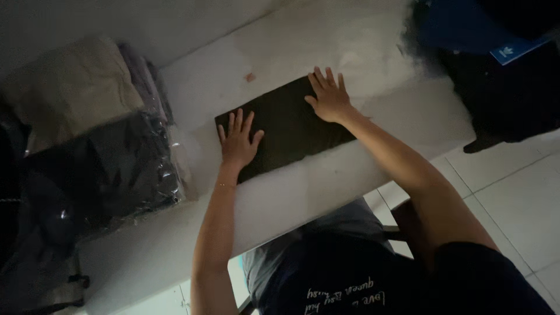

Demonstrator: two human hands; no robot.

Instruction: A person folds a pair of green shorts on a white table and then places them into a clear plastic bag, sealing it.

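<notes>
A dark folded cloth (286,125) lies flat as a long rectangle on the white table (326,52). My left hand (238,142) rests palm down on its left end, fingers spread. My right hand (328,96) presses flat on its right end, fingers spread too. Neither hand grips anything. A thin bracelet sits on my left wrist.
A stack of folded garments in clear plastic wrap (111,169) sits at the table's left, with a beige folded piece (73,81) behind it. A pile of dark clothing with a blue tag (496,64) lies at the right end. White floor tiles (513,204) show below right.
</notes>
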